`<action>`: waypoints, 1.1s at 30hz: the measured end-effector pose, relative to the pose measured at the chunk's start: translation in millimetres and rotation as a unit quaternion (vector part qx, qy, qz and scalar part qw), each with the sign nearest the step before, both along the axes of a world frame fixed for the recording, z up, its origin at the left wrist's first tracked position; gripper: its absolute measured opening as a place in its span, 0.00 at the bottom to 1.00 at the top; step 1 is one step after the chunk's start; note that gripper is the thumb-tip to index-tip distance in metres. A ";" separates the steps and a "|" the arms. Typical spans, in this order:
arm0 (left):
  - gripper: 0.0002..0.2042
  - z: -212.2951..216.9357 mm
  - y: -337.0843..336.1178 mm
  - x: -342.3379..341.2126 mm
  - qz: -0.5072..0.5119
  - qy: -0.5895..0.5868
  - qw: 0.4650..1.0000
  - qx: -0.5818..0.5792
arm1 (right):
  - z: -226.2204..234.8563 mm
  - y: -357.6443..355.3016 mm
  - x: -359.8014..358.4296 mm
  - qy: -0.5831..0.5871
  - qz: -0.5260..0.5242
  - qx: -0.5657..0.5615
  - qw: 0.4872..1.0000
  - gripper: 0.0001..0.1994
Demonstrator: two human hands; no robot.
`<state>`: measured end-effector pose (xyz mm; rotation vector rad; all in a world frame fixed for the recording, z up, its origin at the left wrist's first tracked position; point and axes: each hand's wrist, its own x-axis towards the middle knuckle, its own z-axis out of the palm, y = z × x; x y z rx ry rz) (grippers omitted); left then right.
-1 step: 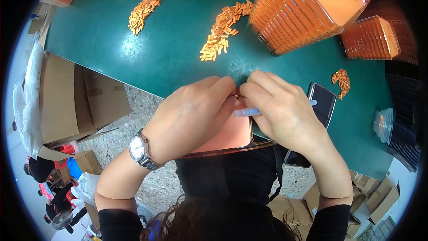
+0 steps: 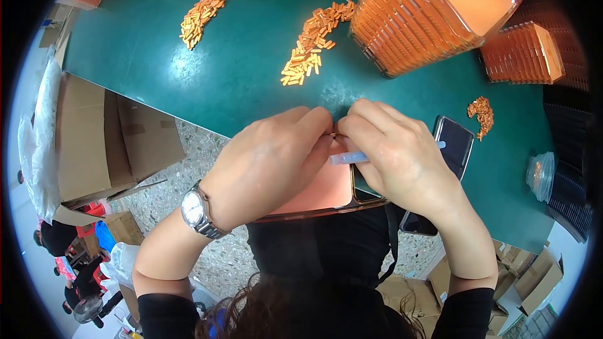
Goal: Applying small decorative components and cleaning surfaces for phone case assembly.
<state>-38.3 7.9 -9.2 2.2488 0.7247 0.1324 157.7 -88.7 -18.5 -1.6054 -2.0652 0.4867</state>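
My left hand (image 2: 270,163) and my right hand (image 2: 396,157) meet at the near edge of the green table (image 2: 239,81). Their fingertips pinch a small gold piece (image 2: 333,134) between them. My right hand also holds a thin pale blue tube (image 2: 347,158) that pokes out to the left under its fingers. Beneath both hands lies a flat orange tray (image 2: 317,194) with a dark rim, mostly covered by them. A silver wristwatch (image 2: 196,212) sits on my left wrist.
A black phone (image 2: 453,141) lies right of my right hand. Piles of small gold pieces (image 2: 309,43) (image 2: 205,9) (image 2: 482,115) lie on the table. Stacks of orange trays (image 2: 427,12) (image 2: 521,53) stand at the far right. A clear bowl (image 2: 540,176) sits at the right; cardboard boxes (image 2: 100,138) stand on the floor to the left.
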 end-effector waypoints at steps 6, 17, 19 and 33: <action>0.04 0.4 -1.2 3.4 0.005 -0.002 1.000 0.010 | 3.0 -0.8 0.9 -0.020 -0.015 -0.017 1.000 0.11; 0.04 -1.1 -3.9 2.2 -0.003 0.006 0.999 0.035 | 15.4 -11.2 1.8 -0.167 0.007 -0.019 0.986 0.21; 0.04 -1.9 -4.4 0.1 -0.004 0.002 0.999 0.043 | 15.5 -10.3 0.1 -0.185 0.014 0.001 0.983 0.20; 0.04 -8.8 0.2 -5.3 0.000 -0.043 0.999 -0.004 | 5.3 -6.6 -1.0 -0.157 -0.002 0.052 0.986 0.16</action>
